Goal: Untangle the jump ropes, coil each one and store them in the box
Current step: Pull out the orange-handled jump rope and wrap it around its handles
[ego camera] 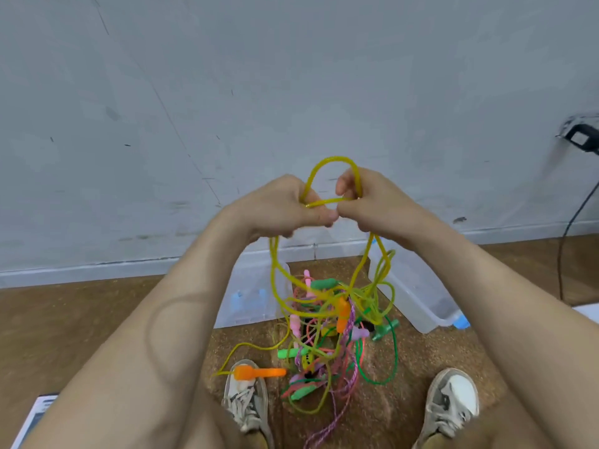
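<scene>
With left hand (285, 205) and right hand (372, 202) both curled round the yellow rope (327, 162) loop above the tangle (324, 319): ease slack through slowly, never yanking, to avoid tightening knots.

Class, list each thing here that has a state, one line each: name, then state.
Yellow rope: looped, held up, lower part tangled.
Left hand: grips yellow rope.
Right hand: grips yellow rope.
Rope heap: tangled on floor.
Box: open, on floor.
</scene>
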Motion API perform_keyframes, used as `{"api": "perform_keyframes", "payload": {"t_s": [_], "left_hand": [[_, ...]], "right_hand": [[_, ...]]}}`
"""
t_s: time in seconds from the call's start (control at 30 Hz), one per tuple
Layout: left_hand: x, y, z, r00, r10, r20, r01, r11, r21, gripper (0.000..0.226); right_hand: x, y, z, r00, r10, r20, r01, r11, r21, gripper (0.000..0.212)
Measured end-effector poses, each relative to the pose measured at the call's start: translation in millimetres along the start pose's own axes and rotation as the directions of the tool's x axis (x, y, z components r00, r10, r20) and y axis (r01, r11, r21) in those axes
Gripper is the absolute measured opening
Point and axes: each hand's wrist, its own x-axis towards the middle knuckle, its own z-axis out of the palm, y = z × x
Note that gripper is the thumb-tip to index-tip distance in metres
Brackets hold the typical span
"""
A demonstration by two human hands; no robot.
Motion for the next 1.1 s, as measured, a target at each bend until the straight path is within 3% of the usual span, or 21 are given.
{"api": "perform_keyframes", "payload": {"t_s": [0.07,0.13,0.17,0.23,0.3,0.33,0.37,0.4,0.47,0.5,0.53,0.57,0.6,0.63,0.67,0.7,0.73,0.8,0.83,0.97,1.1], "left_hand": [[-3,12,-5,0.984,0.083,-0.155,-0.084,0.996,0.003,0.035],[-5,23,-8,0.939,0.135,-0.317,-0.225,0.937,-0.268,0.039],[-6,27,-12,0.907,0.13,-0.402,-0.316,0.838,-0.444,0.041],[-5,28,-28,0.853,0.038,-0.521,-0.471,0.488,-0.735,0.039],[-8,18,-48,0.827,-0.061,-0.559,-0.549,0.126,-0.826,0.038],[-10,12,-57,0.818,-0.109,-0.565,-0.567,0.018,-0.823,0.04],[-10,1,-65,0.805,-0.163,-0.57,-0.578,-0.001,-0.816,0.042],[-10,-9,-70,0.787,-0.222,-0.576,-0.572,0.087,-0.816,0.042],[-8,-31,-75,0.741,-0.292,-0.604,-0.419,0.502,-0.757,0.042],[-7,-43,-77,0.731,-0.292,-0.617,-0.251,0.725,-0.641,0.04],[-6,-54,-78,0.74,-0.297,-0.603,-0.041,0.875,-0.482,0.037],[-6,-65,-78,0.75,-0.32,-0.579,0.173,0.94,-0.295,0.032],[-7,-73,-77,0.757,-0.362,-0.544,0.376,0.922,-0.09,0.024],[-9,-76,-73,0.766,-0.4,-0.503,0.525,0.841,0.13,0.025],[-9,-75,-67,0.77,-0.402,-0.496,0.583,0.759,0.29,0.04],[-9,-69,-61,0.792,-0.324,-0.518,0.536,0.774,0.336,0.054],[-9,-56,-54,0.827,-0.167,-0.536,0.395,0.852,0.344,0.059],[-13,-22,-35,0.847,0.07,-0.527,0.017,0.987,0.158,0.047],[-13,-8,-21,0.885,0.084,-0.458,-0.055,0.996,0.076,0.038],[-3,0,34,0.98,0.025,-0.197,-0.014,0.998,0.059,0.019],[0,2,43,0.996,0.043,0.074,-0.013,0.933,-0.358,0.036]], "right_hand": [[0,7,-1,0.995,0.027,0.098,-0.044,0.984,0.17,0.016],[-3,26,10,0.955,0.04,0.295,-0.092,0.982,0.164,0.018],[-6,38,19,0.917,0.063,0.395,-0.102,0.992,0.078,0.018],[-13,62,40,0.851,0.144,0.505,-0.126,0.99,-0.071,0.013],[-15,72,54,0.88,0.182,0.438,-0.166,0.983,-0.076,0.007],[-13,74,55,0.914,0.154,0.375,-0.119,0.986,-0.115,0.004],[-9,75,53,0.939,0.107,0.328,-0.038,0.977,-0.21,0.004],[-8,73,48,0.951,0.081,0.297,0.023,0.943,-0.333,0.01],[-8,63,33,0.973,0.052,0.226,0.068,0.867,-0.494,0.021],[-8,57,25,0.981,0.018,0.193,0.078,0.874,-0.479,0.022],[-8,50,17,0.986,-0.038,0.162,0.105,0.897,-0.429,0.022],[-9,42,11,0.987,-0.095,0.133,0.14,0.91,-0.391,0.022],[-10,32,4,0.986,-0.136,0.101,0.164,0.915,-0.37,0.022],[-10,24,-1,0.986,-0.15,0.068,0.165,0.919,-0.358,0.021],[-10,18,-5,0.989,-0.146,0.033,0.149,0.936,-0.318,0.021],[-9,14,-8,0.993,-0.114,0.009,0.112,0.965,-0.235,0.022],[-8,11,-10,0.997,-0.071,0.005,0.071,0.991,-0.118,0.022],[-9,6,-11,0.999,-0.016,0.032,0.013,0.995,0.094,0.025],[-9,4,-11,0.999,-0.01,0.044,0.003,0.986,0.166,0.027],[-8,-7,-16,0.998,-0.03,0.062,-0.001,0.89,0.457,0.03],[-4,-9,-30,0.996,-0.068,0.065,0.002,0.705,0.71,0.029]]}}
